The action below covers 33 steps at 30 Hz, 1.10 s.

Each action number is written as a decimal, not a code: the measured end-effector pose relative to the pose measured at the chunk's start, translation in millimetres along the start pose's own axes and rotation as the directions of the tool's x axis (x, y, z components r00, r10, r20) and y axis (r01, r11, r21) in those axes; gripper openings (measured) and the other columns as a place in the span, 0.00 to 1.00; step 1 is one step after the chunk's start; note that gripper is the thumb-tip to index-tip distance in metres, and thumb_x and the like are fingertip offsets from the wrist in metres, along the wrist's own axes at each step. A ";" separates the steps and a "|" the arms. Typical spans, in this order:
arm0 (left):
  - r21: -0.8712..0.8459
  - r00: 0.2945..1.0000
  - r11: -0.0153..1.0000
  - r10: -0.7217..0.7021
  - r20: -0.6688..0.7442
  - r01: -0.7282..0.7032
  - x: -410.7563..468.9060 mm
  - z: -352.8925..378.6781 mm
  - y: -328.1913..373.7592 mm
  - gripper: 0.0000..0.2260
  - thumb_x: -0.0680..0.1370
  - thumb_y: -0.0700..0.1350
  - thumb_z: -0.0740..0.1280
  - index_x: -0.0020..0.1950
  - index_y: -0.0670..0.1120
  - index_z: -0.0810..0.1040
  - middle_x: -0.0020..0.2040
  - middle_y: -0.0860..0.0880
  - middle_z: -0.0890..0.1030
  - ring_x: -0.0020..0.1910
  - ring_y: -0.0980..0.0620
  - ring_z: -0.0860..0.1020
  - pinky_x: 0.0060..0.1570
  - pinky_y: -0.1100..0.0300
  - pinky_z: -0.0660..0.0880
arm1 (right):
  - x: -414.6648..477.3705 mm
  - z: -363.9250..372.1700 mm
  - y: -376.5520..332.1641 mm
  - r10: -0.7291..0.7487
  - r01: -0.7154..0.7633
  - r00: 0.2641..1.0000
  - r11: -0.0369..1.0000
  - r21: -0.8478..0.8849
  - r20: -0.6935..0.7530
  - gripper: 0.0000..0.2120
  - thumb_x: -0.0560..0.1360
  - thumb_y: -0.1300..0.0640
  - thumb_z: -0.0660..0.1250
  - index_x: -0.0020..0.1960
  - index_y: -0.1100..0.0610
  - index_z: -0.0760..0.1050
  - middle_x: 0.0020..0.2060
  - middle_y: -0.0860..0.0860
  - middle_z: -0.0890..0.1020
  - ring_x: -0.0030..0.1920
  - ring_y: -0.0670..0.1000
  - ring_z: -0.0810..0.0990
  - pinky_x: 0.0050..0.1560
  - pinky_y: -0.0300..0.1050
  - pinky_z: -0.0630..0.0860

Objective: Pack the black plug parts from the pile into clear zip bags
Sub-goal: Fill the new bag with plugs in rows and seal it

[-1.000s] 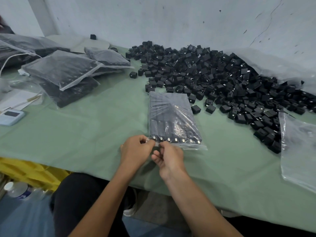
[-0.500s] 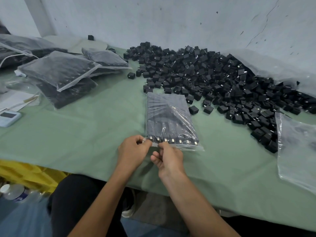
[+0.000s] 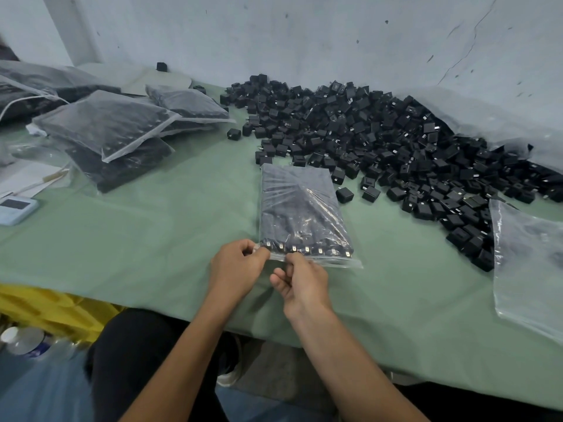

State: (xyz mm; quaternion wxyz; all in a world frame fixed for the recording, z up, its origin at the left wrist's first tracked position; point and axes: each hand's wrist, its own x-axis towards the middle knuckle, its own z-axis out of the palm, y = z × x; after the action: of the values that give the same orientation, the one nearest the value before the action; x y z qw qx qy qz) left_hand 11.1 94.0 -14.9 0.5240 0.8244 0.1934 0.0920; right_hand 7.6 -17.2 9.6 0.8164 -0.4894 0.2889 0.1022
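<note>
Both hands sit at the near edge of the green table (image 3: 152,239), forearms angled in from below. The left hand (image 3: 236,269) and right hand (image 3: 300,283) each pinch the open end of the filled zip bag (image 3: 300,214), fingers curled. The bag lies flat just in front of the pile of black plug parts (image 3: 380,141).

The left forearm (image 3: 182,360) and right forearm (image 3: 350,360), both bare, rise from the bottom of the frame and converge just below centre. The left hand (image 3: 236,269) is curled, knuckles up, thumb and forefinger pinching the near-left corner of the bag (image 3: 300,208). The right hand (image 3: 304,284) sits just beside it (nearly touching), thumb on top pinching the same edge, other fingers curled beneath.
</note>
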 end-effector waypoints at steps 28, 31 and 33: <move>-0.019 1.000 0.999 0.027 -0.011 -0.027 1.9 0.0 -5.8 0.09 0.66 0.55 0.67 0.34 0.50 0.76 0.25 0.55 0.72 0.30 0.51 0.69 0.37 0.53 0.70 | 1.6 -2.0 -2.4 -0.006 0.009 0.999 0.999 0.048 -0.049 0.05 0.78 0.69 0.61 0.45 0.62 0.71 0.27 0.52 0.69 0.20 0.46 0.74 0.20 0.37 0.73; -0.027 0.999 0.999 0.031 -0.008 -0.031 2.5 -0.7 -5.6 0.08 0.66 0.55 0.67 0.31 0.52 0.76 0.24 0.55 0.71 0.29 0.52 0.68 0.36 0.54 0.69 | 1.3 -2.4 -1.2 0.000 0.002 0.999 0.999 0.047 -0.037 0.04 0.78 0.67 0.62 0.45 0.62 0.70 0.27 0.52 0.69 0.20 0.46 0.74 0.21 0.37 0.73; -0.029 0.999 0.999 0.036 -0.007 -0.037 2.5 -0.5 -5.6 0.08 0.66 0.55 0.67 0.30 0.53 0.76 0.24 0.55 0.71 0.28 0.52 0.68 0.35 0.54 0.68 | 0.6 -2.9 -0.5 -0.004 0.006 0.999 0.999 0.052 -0.040 0.02 0.78 0.66 0.63 0.47 0.63 0.70 0.27 0.53 0.69 0.20 0.47 0.75 0.21 0.38 0.74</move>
State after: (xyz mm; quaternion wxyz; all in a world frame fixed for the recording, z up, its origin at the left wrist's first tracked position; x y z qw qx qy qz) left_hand 11.9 97.5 -19.8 0.5334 0.8198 0.1787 0.1070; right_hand 7.2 -20.0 8.6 0.8232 -0.4708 0.3063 0.0829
